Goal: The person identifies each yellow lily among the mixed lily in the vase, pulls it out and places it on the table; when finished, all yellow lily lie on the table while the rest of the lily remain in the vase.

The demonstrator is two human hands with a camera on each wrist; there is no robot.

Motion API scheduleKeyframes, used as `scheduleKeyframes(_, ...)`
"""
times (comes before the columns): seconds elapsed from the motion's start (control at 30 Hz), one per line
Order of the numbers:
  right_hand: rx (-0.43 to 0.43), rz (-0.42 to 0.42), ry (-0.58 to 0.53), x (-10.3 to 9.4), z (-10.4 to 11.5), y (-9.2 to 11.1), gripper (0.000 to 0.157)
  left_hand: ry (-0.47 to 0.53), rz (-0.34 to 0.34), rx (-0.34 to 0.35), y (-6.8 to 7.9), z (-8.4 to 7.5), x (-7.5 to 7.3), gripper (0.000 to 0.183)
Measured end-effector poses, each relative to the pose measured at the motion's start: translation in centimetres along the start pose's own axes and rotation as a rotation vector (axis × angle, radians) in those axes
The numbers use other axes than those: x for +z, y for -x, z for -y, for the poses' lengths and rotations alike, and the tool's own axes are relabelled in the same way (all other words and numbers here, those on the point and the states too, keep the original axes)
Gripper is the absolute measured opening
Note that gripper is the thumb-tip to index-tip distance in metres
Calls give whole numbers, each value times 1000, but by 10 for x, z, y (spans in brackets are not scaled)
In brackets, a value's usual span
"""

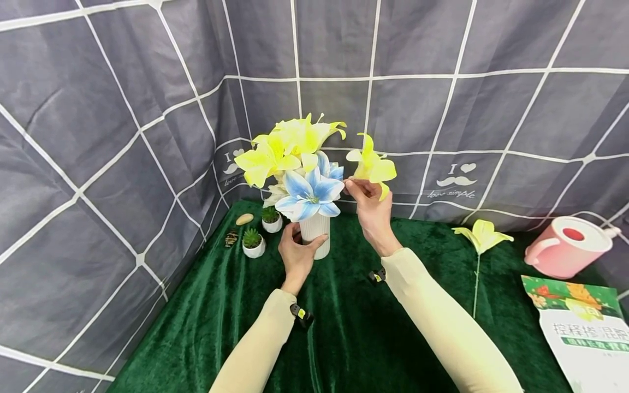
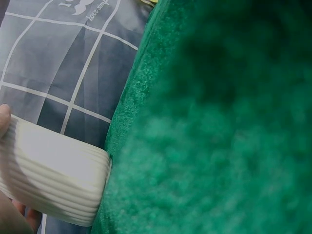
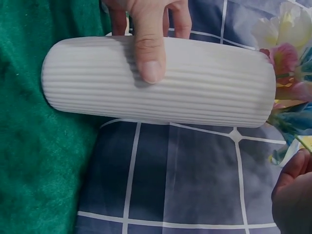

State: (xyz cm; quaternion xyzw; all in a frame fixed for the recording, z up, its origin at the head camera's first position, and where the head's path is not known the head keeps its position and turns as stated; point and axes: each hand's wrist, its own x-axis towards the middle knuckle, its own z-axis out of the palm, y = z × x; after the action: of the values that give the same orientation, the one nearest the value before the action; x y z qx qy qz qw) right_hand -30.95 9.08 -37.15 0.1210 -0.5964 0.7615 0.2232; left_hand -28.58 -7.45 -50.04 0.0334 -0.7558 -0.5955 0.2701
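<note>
A white ribbed vase point(image 1: 321, 237) stands on the green cloth, full of flowers. My left hand point(image 1: 298, 257) grips its lower part from the left; the right wrist view shows the thumb across the ribbed side of the vase point(image 3: 209, 80). Yellow lilies point(image 1: 290, 144) and a blue-and-white lily point(image 1: 313, 192) spread above the rim. Just right of the bouquet, my right hand point(image 1: 372, 213) pinches a yellow lily point(image 1: 374, 167) by its thin green stem, below the bloom. Pink flowers point(image 3: 284, 58) show at the vase mouth in the right wrist view.
Two small potted succulents point(image 1: 253, 243) stand left of the vase, with a tan stone point(image 1: 244, 219) and a striped object point(image 1: 231, 238) beside them. Another yellow lily point(image 1: 482, 236) lies to the right, near a pink watering can point(image 1: 565, 248) and a printed bag point(image 1: 582, 333). Checked curtains hang behind.
</note>
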Motion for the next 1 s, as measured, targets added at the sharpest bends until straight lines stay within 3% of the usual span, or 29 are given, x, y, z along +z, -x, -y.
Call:
scheduleKeyframes(0.2,-37,42,-89,-6,-1,4,18,-3,-8,-4,0,-1,-1,63)
scheduleKeyframes(0.43,-26,78,-88,-11,-1,7,33,-9,-14,2,0,0,0,63)
scheduleKeyframes(0.5,-21,76,-94,-11,0,9,30,-11,-15,3,0,0,0,63)
scheduleKeyframes(0.73,-55,21,-116,-14,2,15,14,-16,-14,11,1,-1,1,62)
scheduleKeyframes(1.0,-90,-85,-145,-5,0,18,24,-27,-30,25,1,0,1,61)
